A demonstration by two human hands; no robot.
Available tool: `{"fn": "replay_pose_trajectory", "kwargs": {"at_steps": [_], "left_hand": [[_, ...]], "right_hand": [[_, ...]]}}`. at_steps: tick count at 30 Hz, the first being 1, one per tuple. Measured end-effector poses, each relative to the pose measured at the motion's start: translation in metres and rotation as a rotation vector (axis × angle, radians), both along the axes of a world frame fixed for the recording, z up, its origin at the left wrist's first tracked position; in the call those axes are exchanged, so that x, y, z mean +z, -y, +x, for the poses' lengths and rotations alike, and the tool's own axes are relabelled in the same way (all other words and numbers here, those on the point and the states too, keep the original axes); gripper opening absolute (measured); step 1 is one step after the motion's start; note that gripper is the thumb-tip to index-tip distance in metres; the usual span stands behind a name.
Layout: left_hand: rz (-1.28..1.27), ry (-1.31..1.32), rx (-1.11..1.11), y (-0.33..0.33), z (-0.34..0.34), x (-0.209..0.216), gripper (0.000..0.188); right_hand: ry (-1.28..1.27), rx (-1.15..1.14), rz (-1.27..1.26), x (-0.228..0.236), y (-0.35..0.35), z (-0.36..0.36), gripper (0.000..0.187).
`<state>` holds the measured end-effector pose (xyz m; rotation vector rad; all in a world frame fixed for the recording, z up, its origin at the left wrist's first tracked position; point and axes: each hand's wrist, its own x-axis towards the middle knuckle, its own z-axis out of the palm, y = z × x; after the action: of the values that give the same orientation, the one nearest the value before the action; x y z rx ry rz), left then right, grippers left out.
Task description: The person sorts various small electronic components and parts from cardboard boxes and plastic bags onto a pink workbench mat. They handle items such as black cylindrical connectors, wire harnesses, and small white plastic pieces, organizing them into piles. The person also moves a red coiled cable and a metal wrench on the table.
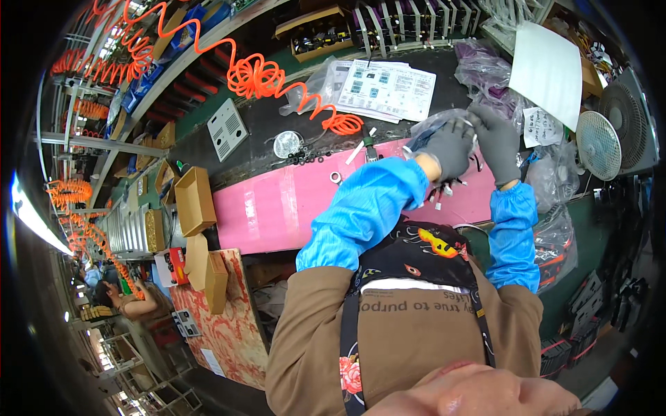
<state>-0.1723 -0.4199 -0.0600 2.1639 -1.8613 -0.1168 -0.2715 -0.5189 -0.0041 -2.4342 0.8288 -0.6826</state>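
Observation:
My left hand (pixel 449 149), in a grey glove, is closed on a clear plastic bag (pixel 436 123) with something dark bluish inside. Right beside it, my right hand (pixel 498 142), gloved the same way, pinches the bag's edge near the left fingertips. Below the hands, dark wires with small white and red connector ends (pixel 446 191) stick out over the pink mat (pixel 305 201). What joins them to the bag is hidden by my left hand. A dark screwdriver-like tool (pixel 370 149) stands by the mat's far edge, left of my hands.
Printed sheets (pixel 385 90) lie beyond the mat. An orange coiled air hose (pixel 343 124) hangs to the table. Small black rings (pixel 309 158) and a perforated metal plate (pixel 227 130) lie leftward. Purple bagged parts (pixel 485 76) and a fan (pixel 599 145) stand right; a cardboard box (pixel 195 201) sits left.

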Motion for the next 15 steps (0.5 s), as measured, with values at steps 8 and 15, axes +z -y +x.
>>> {"fn": "replay_pose_trajectory", "kwargs": {"at_steps": [8,15], "left_hand": [[0.383,-0.492,0.164,0.024,0.027,0.003,0.050],[-0.107,-0.641,0.120,-0.017,0.015,0.070,0.039]], "right_hand": [[-0.120,0.078,0.004,0.009,-0.047,0.009,0.024],[0.165,-0.025,0.349,0.007,0.004,0.004,0.022]]}}
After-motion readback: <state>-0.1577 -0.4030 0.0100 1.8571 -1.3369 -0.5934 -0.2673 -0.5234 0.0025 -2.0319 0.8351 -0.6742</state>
